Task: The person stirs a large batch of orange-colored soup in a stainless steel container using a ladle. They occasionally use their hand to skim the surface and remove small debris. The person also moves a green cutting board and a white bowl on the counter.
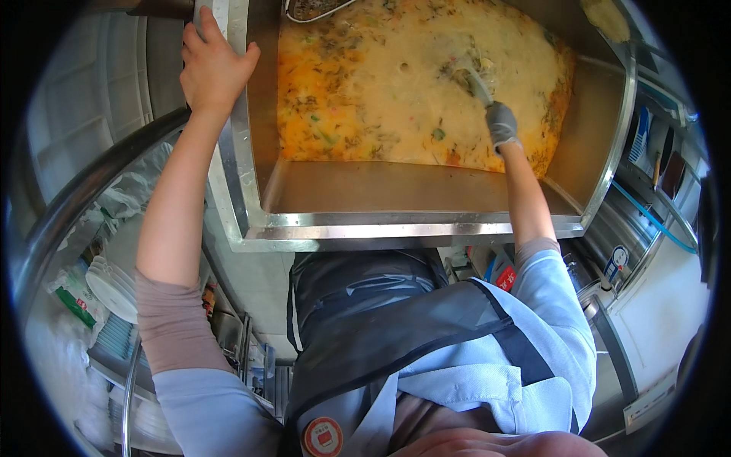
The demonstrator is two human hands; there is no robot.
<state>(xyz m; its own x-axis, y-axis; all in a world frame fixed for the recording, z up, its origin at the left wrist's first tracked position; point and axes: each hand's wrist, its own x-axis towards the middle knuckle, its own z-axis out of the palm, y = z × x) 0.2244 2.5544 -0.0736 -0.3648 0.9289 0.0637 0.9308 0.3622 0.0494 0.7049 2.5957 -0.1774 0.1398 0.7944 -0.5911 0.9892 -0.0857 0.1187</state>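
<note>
A large stainless steel sink (394,185) lies before me, filled with cloudy, yellowish water (394,108) in which greens and food scraps float. My left hand (217,71) is bare and rests on the sink's left rim, fingers spread. My right hand (502,124) wears a grey glove and is closed around the handle of a light-coloured tool (478,85). The tool's far end dips into the water among scraps, so its kind cannot be told. Part of a strainer-like basket with a white rim (320,12) shows at the sink's top left.
Stacked white plates (111,288) and plastic bags stand on a shelf at the left, beyond a curved metal rail (97,160). At the right, a rack holds a blue-and-white brush (641,137) and other utensils, with a blue hose (651,220) nearby.
</note>
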